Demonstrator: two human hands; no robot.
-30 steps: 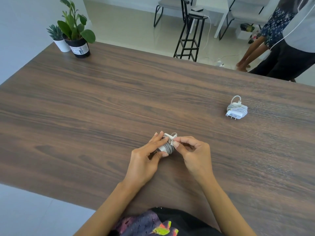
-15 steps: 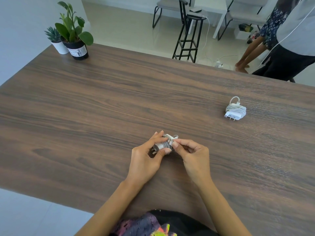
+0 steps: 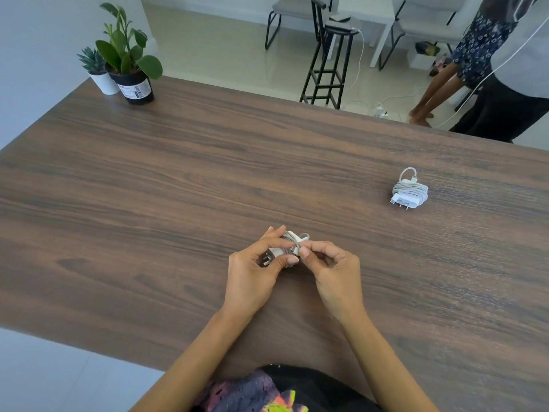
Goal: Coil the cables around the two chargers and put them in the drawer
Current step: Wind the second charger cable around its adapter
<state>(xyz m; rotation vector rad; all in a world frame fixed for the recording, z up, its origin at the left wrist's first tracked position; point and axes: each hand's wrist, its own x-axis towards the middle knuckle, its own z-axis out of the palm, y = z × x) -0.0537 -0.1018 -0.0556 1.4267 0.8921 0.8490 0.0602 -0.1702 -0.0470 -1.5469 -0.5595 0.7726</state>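
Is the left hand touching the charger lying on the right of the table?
Apart. The head view shows bare table between the left hand and that charger.

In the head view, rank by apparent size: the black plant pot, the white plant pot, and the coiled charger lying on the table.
1. Black plant pot, largest.
2. Coiled charger and white plant pot look alike; the white pot is partly hidden behind the black one and farther from the camera, so I won't rank them.

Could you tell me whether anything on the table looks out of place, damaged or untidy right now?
Nothing stands out. One coiled charger lies neatly wound on the table, only its cable end looping out. The left hand holds the other charger while the right hand pinches its cable end.
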